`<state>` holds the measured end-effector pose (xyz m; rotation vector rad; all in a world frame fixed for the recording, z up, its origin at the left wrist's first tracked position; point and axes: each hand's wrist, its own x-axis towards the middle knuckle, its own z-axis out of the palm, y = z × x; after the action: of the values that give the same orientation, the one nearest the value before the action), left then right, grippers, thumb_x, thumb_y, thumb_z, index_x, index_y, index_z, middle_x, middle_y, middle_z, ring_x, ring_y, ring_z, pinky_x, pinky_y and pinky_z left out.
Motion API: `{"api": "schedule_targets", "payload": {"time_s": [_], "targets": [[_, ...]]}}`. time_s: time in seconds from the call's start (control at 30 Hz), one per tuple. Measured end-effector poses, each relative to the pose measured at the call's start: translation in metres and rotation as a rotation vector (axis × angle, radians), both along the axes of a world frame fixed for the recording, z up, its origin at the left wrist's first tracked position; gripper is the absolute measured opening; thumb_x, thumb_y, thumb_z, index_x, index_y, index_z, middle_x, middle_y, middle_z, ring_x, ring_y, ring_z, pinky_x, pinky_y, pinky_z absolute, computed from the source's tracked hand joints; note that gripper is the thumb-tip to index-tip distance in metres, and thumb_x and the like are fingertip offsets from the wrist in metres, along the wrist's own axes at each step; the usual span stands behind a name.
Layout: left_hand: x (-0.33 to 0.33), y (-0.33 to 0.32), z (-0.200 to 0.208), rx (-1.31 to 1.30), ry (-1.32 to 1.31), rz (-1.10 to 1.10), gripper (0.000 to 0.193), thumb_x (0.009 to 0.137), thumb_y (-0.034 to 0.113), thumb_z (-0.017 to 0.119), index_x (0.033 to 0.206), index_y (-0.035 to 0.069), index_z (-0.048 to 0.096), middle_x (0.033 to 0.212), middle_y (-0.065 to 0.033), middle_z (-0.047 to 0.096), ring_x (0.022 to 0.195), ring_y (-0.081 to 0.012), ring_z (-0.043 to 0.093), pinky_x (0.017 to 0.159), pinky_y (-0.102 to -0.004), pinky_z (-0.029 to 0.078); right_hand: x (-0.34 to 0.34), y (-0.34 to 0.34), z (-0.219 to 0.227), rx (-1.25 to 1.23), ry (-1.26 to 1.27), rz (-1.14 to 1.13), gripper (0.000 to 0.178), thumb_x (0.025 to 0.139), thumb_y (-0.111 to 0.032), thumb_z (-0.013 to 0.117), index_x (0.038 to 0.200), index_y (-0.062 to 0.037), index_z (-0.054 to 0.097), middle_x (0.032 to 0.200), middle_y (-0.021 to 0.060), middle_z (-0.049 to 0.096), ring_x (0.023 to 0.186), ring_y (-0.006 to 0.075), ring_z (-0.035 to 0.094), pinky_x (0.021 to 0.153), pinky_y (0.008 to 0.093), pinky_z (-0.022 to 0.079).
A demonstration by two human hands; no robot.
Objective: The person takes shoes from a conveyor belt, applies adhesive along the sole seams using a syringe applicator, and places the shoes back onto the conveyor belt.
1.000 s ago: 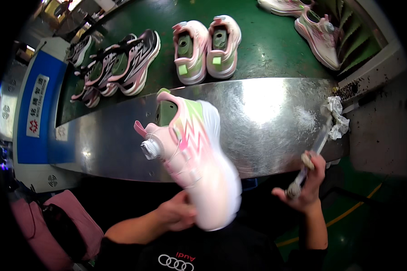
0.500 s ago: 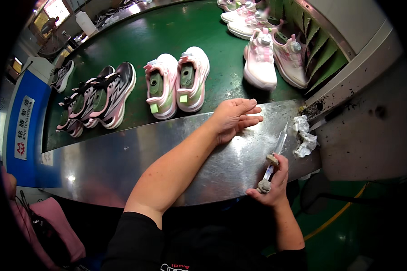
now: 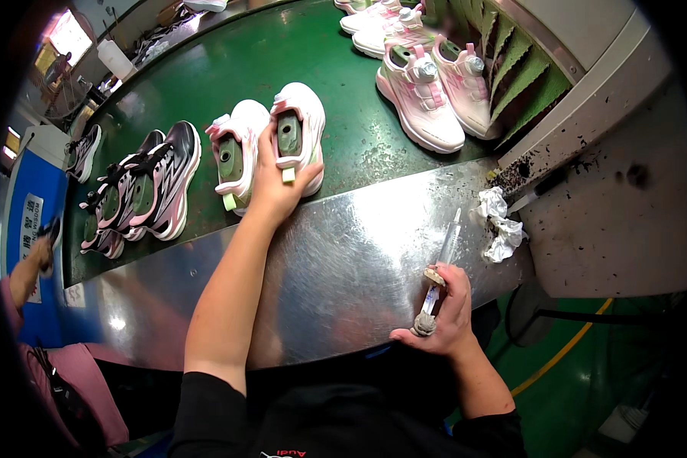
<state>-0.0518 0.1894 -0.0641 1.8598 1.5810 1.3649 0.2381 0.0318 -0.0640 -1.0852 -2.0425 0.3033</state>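
My left hand (image 3: 276,187) is closed round the heel of a white-and-pink sneaker (image 3: 307,107), thumb on one side and fingers on the other. A green shoe last (image 3: 288,133) fills the sneaker's opening, and a pale green tab sticks up at its heel. Its matching sneaker (image 3: 244,126) stands just left, touching or nearly touching my fingers. Over the metal ledge, my right hand (image 3: 452,314) grips a clear syringe (image 3: 449,238) with its narrow tip pointing away from me. Greyish crust coats the syringe's flange and plunger end.
Black-and-pink sneakers (image 3: 164,183) stand left on the green belt (image 3: 198,84). More white-and-pink sneakers (image 3: 420,99) are at right, by green hanging flaps (image 3: 523,84). Crumpled white tissue (image 3: 502,229) lies on the metal ledge (image 3: 320,282). At far left is another person's hand (image 3: 24,275).
My left hand has moved left and taken hold of the right sneaker of the near white-and-pink pair. The right hand keeps the syringe. Another person's hand has appeared at far left.
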Motion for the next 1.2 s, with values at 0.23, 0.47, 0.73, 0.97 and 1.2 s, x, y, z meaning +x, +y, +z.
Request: {"api": "schedule_targets", "payload": {"time_s": [0.23,0.47,0.73,0.97,1.2], "targets": [[-0.038,-0.013,0.03,-0.254,-0.387,-0.106,0.075,0.069,0.009,0.072,0.135,0.005,0.037,0.118,-0.0108,0.052,0.105,-0.0183,0.052,0.092,-0.0297,0.041,-0.006,-0.002,0.004,-0.027,-0.038,-0.024,0.1,0.055,-0.05,0.082,0.125,0.0044,0.035,0.108,0.0197,0.049,0.093,0.0334,0.051,0.084,0.0412,0.041],[-0.047,-0.153,0.066,-0.286,-0.575,-0.272,0.092,0.07,0.016,0.071,0.141,-0.007,0.018,0.132,-0.0156,0.044,0.117,-0.0241,0.048,0.1,-0.0352,0.037,0.003,-0.002,0.0,0.015,-0.045,-0.065,0.098,0.056,-0.051,0.081,0.123,0.0054,0.037,0.108,0.0198,0.049,0.092,0.0338,0.051,0.082,0.0409,0.042],[-0.044,-0.268,0.05,-0.471,-0.561,-0.176,0.089,0.063,0.011,0.07,0.137,0.0,0.022,0.137,-0.0138,0.031,0.123,-0.0277,0.04,0.096,-0.0375,0.041,-0.001,-0.011,0.009,-0.21,0.108,0.008,0.097,0.057,-0.047,0.082,0.126,0.0021,0.035,0.112,0.0185,0.045,0.096,0.0328,0.05,0.085,0.0403,0.041],[-0.092,-0.11,0.003,-0.76,-0.525,-0.065,0.028,0.092,0.025,0.052,0.107,0.003,0.061,0.075,-0.0014,0.058,0.057,-0.0089,0.052,0.053,-0.022,0.046,0.013,-0.034,0.001,-0.549,0.602,-0.03,0.113,0.06,-0.064,0.074,0.137,0.0016,0.023,0.116,0.0078,0.043,0.098,0.0187,0.045,0.09,0.0321,0.037],[-0.067,-0.078,0.004,-0.592,-0.028,-0.099,0.066,0.075,0.054,0.066,0.104,-0.004,0.053,0.098,-0.02,0.062,0.088,-0.0215,0.062,0.078,-0.0322,0.048,0.01,-0.039,0.023,-0.719,0.616,-0.039,0.123,0.06,-0.067,0.071,0.144,0.0007,0.012,0.108,0.0063,0.047,0.07,0.0069,0.041,0.062,0.0184,0.035]]}}
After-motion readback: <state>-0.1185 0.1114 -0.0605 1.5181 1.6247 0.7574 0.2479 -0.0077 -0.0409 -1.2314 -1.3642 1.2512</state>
